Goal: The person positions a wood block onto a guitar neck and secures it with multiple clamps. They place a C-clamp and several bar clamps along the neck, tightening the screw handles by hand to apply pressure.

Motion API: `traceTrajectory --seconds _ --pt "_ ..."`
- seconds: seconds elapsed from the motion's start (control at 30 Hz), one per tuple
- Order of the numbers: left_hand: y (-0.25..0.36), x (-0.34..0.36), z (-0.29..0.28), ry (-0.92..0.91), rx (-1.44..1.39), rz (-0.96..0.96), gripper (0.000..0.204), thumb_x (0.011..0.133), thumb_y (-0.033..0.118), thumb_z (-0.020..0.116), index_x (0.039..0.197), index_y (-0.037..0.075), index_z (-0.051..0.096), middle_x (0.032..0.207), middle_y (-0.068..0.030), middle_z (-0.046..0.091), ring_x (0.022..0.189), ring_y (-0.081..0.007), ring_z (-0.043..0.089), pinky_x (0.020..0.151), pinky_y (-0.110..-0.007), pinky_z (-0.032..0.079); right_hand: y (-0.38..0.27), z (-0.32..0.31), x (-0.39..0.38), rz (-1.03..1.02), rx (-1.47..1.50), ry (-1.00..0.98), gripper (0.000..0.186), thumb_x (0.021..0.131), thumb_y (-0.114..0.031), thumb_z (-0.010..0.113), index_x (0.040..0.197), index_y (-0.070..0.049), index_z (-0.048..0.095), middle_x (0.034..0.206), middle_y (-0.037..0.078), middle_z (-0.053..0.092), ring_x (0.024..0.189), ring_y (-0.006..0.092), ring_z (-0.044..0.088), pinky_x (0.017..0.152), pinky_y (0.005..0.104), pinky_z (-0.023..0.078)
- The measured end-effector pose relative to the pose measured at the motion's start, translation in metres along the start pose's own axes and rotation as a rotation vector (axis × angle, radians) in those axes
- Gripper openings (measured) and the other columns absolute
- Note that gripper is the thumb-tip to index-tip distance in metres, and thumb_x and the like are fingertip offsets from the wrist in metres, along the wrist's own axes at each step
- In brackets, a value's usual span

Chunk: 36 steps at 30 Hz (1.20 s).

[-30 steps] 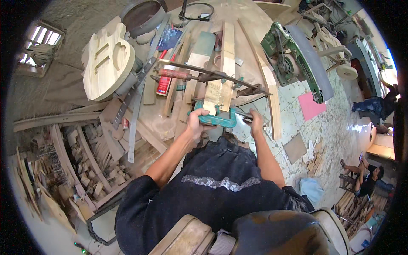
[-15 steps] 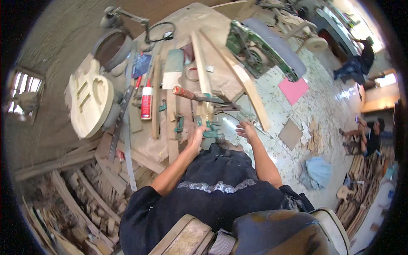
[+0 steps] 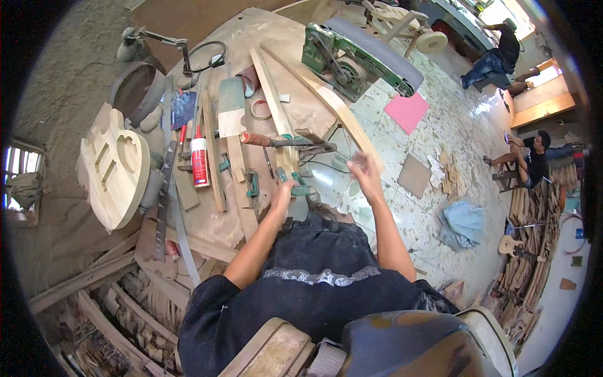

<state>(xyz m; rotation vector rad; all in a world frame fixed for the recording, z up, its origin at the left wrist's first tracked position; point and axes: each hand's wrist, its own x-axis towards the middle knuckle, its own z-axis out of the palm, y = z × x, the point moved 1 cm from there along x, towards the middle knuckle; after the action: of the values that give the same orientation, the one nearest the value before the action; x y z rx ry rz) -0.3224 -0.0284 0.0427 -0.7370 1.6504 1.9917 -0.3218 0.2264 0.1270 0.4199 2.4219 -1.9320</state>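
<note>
My left hand [image 3: 282, 196] is closed at the near end of a pale wooden strip, its fingers on a small green clamp [image 3: 301, 190]. My right hand [image 3: 367, 177] is raised off the bench's right edge with its fingers apart and nothing in it. Part of it is smeared by motion. Beyond both hands, a bar clamp with a red wooden handle [image 3: 256, 139] lies across the pale wooden strip [image 3: 271, 88]. A second, longer wooden strip [image 3: 345, 116] runs along the bench's right side.
Left of my hands lie a red-and-white glue bottle [image 3: 199, 162], a green clamp [image 3: 252, 183] and a tape roll [image 3: 260, 109]. A pale guitar body [image 3: 116, 169] stands far left. A green belt sander [image 3: 345, 66] is at the back. Two people [image 3: 534, 157] are off to the right.
My right hand has risen slightly, away from the clamp. My left hand stays at the green clamp. The whole view has shifted, so the bench sits further left.
</note>
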Motion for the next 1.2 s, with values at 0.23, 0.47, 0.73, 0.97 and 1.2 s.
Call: traceTrajectory --seconds 0.23,0.47,0.73,0.97,1.2 --pt "0.018 -0.021 -0.012 -0.018 0.131 -0.032 0.064 0.084 0.053 0.061 0.125 0.005 0.049 0.115 -0.0106 0.059 0.103 -0.0244 0.057 0.085 -0.044 0.045 -0.13 0.067 0.032 -0.689 -0.405 0.041 0.065 0.082 -0.028 0.073 0.135 -0.002 0.045 0.131 0.021 0.052 0.127 0.03 0.048 0.099 0.0376 0.044" --pt "-0.007 -0.031 -0.098 -0.004 -0.231 -0.044 0.06 0.094 0.045 0.047 0.138 0.004 0.042 0.128 -0.0159 0.057 0.114 -0.0279 0.057 0.098 -0.038 0.042 -0.092 0.106 0.056 -0.554 -0.364 -0.008 0.023 0.086 -0.023 0.068 0.087 0.0 0.067 0.078 0.02 0.065 0.074 0.0368 0.063 0.067 0.0415 0.048" --pt "-0.025 -0.073 -0.148 0.14 -0.366 0.047 0.056 0.094 0.04 0.048 0.135 0.002 0.042 0.132 -0.0171 0.054 0.117 -0.0293 0.055 0.1 -0.041 0.042 -0.078 0.087 0.084 -0.491 -0.171 0.119 0.036 0.089 -0.021 0.065 0.063 0.001 0.054 0.052 0.004 0.047 0.05 0.012 0.044 0.051 0.0307 0.036" --pt "-0.036 -0.092 -0.149 0.17 -0.355 0.018 0.059 0.095 0.038 0.047 0.14 0.0 0.037 0.135 -0.0194 0.051 0.12 -0.0316 0.053 0.102 -0.041 0.04 -0.062 0.044 0.111 -0.278 0.216 0.14 0.033 0.089 -0.019 0.065 0.062 -0.004 0.054 0.054 0.002 0.052 0.043 0.0103 0.048 0.042 0.0261 0.037" --pt "-0.032 -0.09 -0.146 0.154 -0.336 0.017 0.058 0.096 0.036 0.048 0.14 -0.001 0.036 0.135 -0.0205 0.05 0.121 -0.0321 0.052 0.103 -0.042 0.039 -0.046 0.02 0.125 -0.218 0.317 0.135 0.031 0.088 -0.018 0.066 0.063 -0.004 0.052 0.055 0.003 0.051 0.042 0.0104 0.049 0.041 0.0262 0.038"
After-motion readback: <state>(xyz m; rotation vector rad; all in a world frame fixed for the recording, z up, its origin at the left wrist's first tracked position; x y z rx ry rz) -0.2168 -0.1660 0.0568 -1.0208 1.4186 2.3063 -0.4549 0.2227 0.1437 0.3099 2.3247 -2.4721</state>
